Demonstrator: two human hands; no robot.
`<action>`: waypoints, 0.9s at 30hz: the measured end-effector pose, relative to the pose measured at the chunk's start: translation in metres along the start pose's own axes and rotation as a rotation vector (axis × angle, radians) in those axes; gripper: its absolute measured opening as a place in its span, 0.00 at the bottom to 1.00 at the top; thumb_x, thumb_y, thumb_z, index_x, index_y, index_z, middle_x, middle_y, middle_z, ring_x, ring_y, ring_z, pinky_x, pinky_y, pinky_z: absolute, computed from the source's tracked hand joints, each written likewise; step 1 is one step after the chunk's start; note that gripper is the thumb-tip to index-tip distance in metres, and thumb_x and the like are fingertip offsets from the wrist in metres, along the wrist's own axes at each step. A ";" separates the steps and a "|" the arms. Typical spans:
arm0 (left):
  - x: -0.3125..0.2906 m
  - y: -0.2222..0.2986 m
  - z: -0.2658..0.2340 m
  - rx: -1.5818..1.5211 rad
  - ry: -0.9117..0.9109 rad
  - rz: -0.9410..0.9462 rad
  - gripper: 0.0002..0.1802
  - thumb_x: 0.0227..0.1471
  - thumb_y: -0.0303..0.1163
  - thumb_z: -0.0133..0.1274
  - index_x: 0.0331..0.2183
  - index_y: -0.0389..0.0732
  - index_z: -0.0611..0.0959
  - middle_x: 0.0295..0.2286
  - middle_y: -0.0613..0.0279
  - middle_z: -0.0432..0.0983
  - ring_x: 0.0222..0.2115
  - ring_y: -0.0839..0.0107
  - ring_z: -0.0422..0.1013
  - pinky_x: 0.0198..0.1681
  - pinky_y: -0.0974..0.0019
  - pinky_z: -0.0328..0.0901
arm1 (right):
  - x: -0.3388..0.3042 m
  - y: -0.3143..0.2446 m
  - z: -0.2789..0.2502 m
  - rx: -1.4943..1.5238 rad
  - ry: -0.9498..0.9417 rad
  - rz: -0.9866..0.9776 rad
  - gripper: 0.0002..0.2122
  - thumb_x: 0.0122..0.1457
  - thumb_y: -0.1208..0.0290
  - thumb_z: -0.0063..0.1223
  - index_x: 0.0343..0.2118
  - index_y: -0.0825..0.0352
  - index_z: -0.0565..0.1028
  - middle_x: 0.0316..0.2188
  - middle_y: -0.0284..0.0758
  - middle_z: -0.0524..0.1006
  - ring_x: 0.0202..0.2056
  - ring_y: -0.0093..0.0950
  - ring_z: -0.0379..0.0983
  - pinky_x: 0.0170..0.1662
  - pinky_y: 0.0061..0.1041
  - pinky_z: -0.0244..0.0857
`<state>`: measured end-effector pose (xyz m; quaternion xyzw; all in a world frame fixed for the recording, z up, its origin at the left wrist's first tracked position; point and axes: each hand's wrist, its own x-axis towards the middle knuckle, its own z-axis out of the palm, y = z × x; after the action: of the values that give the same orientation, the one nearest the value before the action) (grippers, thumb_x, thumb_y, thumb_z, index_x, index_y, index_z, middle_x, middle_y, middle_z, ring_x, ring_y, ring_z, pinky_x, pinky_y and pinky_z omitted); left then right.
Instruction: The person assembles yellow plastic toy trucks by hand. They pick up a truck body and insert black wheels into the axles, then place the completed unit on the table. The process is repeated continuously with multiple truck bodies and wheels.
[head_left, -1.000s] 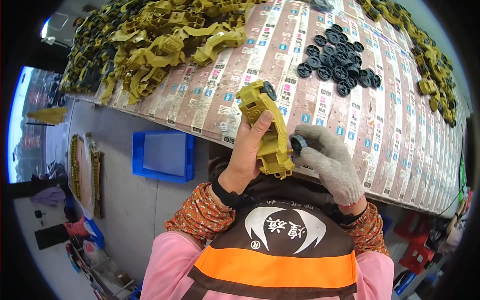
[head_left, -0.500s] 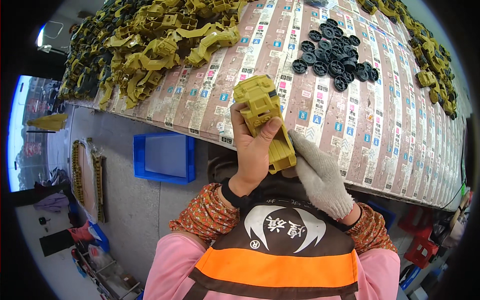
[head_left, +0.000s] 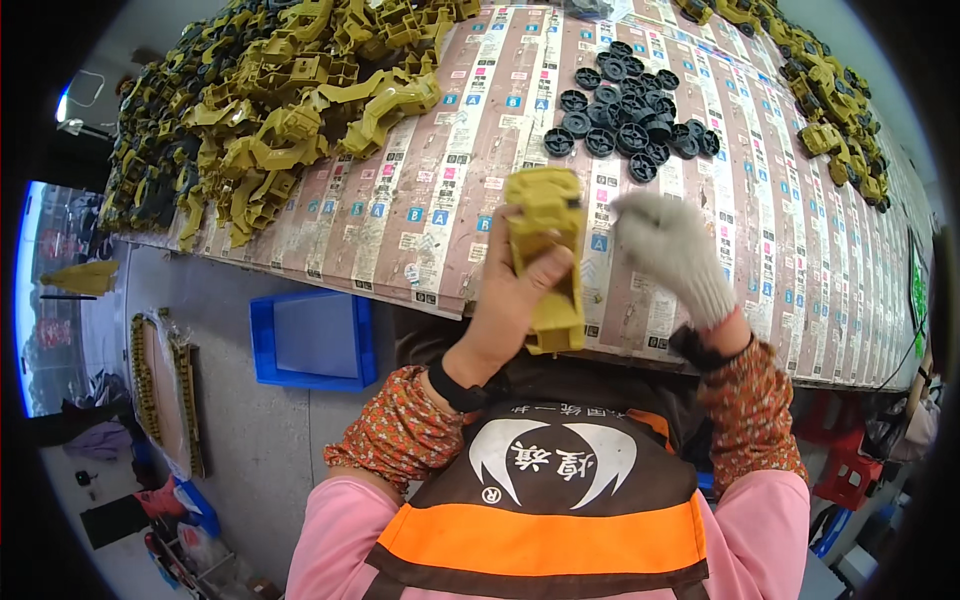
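Note:
My bare left hand point(head_left: 503, 312) grips a yellow plastic toy truck body point(head_left: 546, 205), thumb across its middle. The body stands nearly upright over the table's front edge, cab end pointing away from me. My right hand point(head_left: 672, 250), in a pale knitted glove, is off the truck body and over the table to its right. Motion smears its fingers, so whether they hold anything cannot be made out. Just beyond the glove lies a loose cluster of black toy wheels point(head_left: 632, 138), spread on the table's printed covering.
A large heap of yellow truck parts point(head_left: 290, 100) covers the table's left side. More yellow vehicles with black wheels point(head_left: 835, 130) lie along the right. Below the table point(head_left: 430, 280) at left, a blue plastic bin point(head_left: 262, 345) rests on the floor. A red stool point(head_left: 848, 470) stands at lower right.
My right hand has left the truck body and moved forward and right toward the black wheels. My left hand still holds the body, now turned more upright. The whole view has shifted slightly.

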<state>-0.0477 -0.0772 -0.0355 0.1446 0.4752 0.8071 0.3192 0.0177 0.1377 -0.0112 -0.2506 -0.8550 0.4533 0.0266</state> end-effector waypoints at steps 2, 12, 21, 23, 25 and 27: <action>0.005 0.009 -0.008 -0.028 0.040 -0.103 0.29 0.67 0.39 0.60 0.62 0.47 0.67 0.47 0.66 0.75 0.47 0.75 0.74 0.48 0.66 0.74 | 0.031 0.011 -0.020 -0.341 0.328 -0.235 0.10 0.63 0.65 0.55 0.41 0.65 0.82 0.34 0.46 0.84 0.38 0.47 0.82 0.42 0.41 0.76; 0.004 0.015 -0.032 -0.235 0.034 -0.289 0.28 0.69 0.54 0.53 0.58 0.44 0.74 0.42 0.66 0.76 0.39 0.76 0.77 0.42 0.67 0.76 | 0.052 0.016 -0.013 -0.755 0.258 -0.309 0.14 0.60 0.71 0.56 0.48 0.66 0.75 0.41 0.45 0.77 0.45 0.47 0.77 0.47 0.46 0.73; 0.004 0.012 -0.034 -0.134 0.012 -0.238 0.25 0.67 0.52 0.56 0.54 0.44 0.76 0.41 0.65 0.80 0.40 0.74 0.78 0.43 0.68 0.76 | 0.027 0.006 -0.018 -0.630 0.214 -0.386 0.10 0.58 0.71 0.59 0.41 0.66 0.75 0.38 0.46 0.77 0.44 0.49 0.77 0.46 0.47 0.71; 0.002 0.013 -0.032 -0.133 0.010 -0.249 0.25 0.67 0.51 0.56 0.54 0.44 0.76 0.40 0.66 0.80 0.40 0.75 0.78 0.43 0.69 0.76 | 0.015 0.000 -0.012 -0.527 0.188 -0.387 0.10 0.58 0.71 0.59 0.41 0.67 0.75 0.38 0.47 0.77 0.43 0.49 0.77 0.45 0.45 0.71; 0.002 0.007 -0.039 -0.175 0.021 -0.231 0.25 0.67 0.51 0.56 0.55 0.44 0.75 0.41 0.67 0.79 0.40 0.75 0.78 0.43 0.68 0.76 | -0.001 -0.007 -0.005 -0.331 0.096 -0.328 0.09 0.60 0.71 0.58 0.41 0.67 0.75 0.37 0.48 0.78 0.42 0.48 0.78 0.44 0.43 0.72; 0.004 0.005 -0.042 -0.181 0.040 -0.206 0.26 0.67 0.51 0.56 0.56 0.45 0.74 0.43 0.67 0.79 0.40 0.75 0.78 0.44 0.67 0.75 | -0.020 -0.018 -0.001 -0.052 -0.056 -0.203 0.08 0.61 0.71 0.57 0.40 0.68 0.74 0.37 0.48 0.80 0.40 0.47 0.80 0.43 0.41 0.72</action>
<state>-0.0752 -0.1049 -0.0527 0.0498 0.4192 0.8123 0.4025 0.0282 0.1215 0.0074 -0.1504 -0.8878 0.4329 0.0419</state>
